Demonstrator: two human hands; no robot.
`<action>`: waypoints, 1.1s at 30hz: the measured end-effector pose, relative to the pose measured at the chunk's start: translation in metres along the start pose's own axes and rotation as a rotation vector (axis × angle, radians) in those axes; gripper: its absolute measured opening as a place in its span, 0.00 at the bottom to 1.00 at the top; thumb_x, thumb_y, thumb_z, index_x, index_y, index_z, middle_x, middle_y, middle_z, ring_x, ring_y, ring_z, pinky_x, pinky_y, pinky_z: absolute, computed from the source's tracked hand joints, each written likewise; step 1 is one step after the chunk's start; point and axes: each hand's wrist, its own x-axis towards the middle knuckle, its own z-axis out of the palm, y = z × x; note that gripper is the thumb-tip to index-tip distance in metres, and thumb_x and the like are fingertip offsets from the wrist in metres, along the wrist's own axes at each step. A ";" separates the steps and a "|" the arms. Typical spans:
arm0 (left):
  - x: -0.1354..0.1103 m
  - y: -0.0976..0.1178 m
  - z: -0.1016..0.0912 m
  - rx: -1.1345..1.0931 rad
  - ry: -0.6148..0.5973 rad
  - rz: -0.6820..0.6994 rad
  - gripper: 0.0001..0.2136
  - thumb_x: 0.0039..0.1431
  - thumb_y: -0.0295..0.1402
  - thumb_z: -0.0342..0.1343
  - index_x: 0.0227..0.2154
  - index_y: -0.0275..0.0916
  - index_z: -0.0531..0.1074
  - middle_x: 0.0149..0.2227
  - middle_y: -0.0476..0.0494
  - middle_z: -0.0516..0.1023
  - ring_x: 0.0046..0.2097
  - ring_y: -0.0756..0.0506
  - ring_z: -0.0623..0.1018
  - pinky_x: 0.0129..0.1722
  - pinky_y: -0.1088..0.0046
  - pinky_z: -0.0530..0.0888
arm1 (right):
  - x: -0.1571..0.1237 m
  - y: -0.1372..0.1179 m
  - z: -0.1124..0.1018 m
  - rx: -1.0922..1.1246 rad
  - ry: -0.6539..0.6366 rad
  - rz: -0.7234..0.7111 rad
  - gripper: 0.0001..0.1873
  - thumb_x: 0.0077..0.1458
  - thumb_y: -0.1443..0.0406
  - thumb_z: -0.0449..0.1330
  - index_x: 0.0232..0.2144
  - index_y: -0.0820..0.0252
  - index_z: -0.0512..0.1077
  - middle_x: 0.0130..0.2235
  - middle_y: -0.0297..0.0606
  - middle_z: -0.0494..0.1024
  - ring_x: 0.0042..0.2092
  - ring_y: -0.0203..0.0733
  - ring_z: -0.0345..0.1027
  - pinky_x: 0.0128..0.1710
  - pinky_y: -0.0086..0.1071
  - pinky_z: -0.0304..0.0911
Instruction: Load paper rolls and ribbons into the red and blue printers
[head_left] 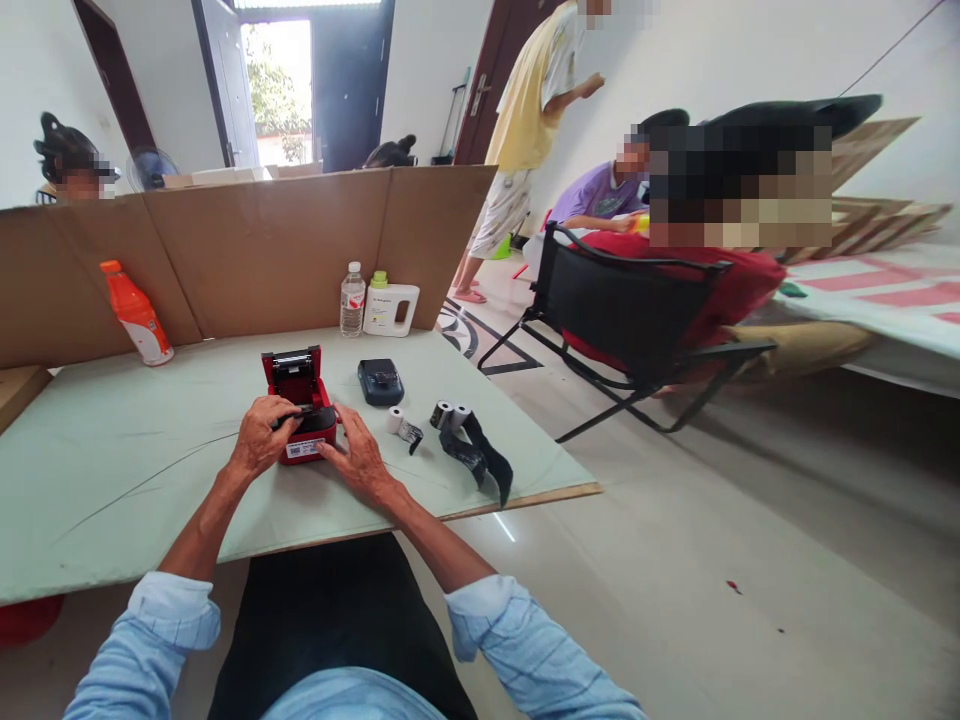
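A small red printer point(304, 410) with its lid standing open sits on the pale green table point(120, 450). My left hand point(262, 435) curls over its left side, fingers bent onto the top. My right hand point(358, 458) presses against its right front corner with fingers together. A dark blue printer point(380, 381) lies just behind and to the right. Three paper rolls lie to the right: one small roll point(397, 421) and two rolls point(450, 415) trailing dark strips point(484, 460).
A cardboard screen point(255, 250) walls the table's back. An orange bottle point(136, 315), a clear water bottle point(352, 300) and a white jug point(391, 308) stand along it. A black folding chair point(637, 320) and several other people are to the right.
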 end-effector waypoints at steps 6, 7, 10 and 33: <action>0.023 0.004 -0.006 -0.021 -0.011 -0.084 0.10 0.65 0.35 0.55 0.30 0.41 0.78 0.36 0.43 0.83 0.42 0.43 0.79 0.49 0.63 0.75 | 0.056 -0.026 -0.019 -0.040 -0.025 -0.058 0.29 0.61 0.58 0.68 0.62 0.57 0.73 0.57 0.49 0.79 0.56 0.53 0.72 0.60 0.46 0.68; 0.026 0.004 -0.007 -0.035 -0.015 -0.103 0.11 0.65 0.36 0.54 0.29 0.41 0.77 0.36 0.44 0.82 0.41 0.43 0.79 0.48 0.65 0.75 | 0.066 -0.030 -0.020 -0.056 -0.069 -0.041 0.26 0.60 0.59 0.68 0.59 0.57 0.75 0.54 0.47 0.81 0.53 0.51 0.74 0.57 0.44 0.69; 0.033 0.001 -0.010 -0.106 -0.018 -0.166 0.12 0.64 0.39 0.54 0.31 0.40 0.78 0.34 0.46 0.81 0.37 0.45 0.78 0.42 0.68 0.75 | 0.090 -0.039 -0.020 -0.063 -0.220 0.042 0.10 0.61 0.62 0.66 0.45 0.56 0.82 0.40 0.37 0.84 0.41 0.44 0.74 0.44 0.35 0.67; 0.045 -0.006 -0.013 -0.528 -0.145 -0.301 0.19 0.50 0.41 0.70 0.42 0.35 0.82 0.42 0.41 0.86 0.43 0.39 0.83 0.46 0.64 0.79 | 0.152 -0.092 -0.051 0.502 -0.163 0.029 0.23 0.54 0.49 0.63 0.20 0.58 0.65 0.23 0.27 0.62 0.28 0.33 0.53 0.28 0.29 0.52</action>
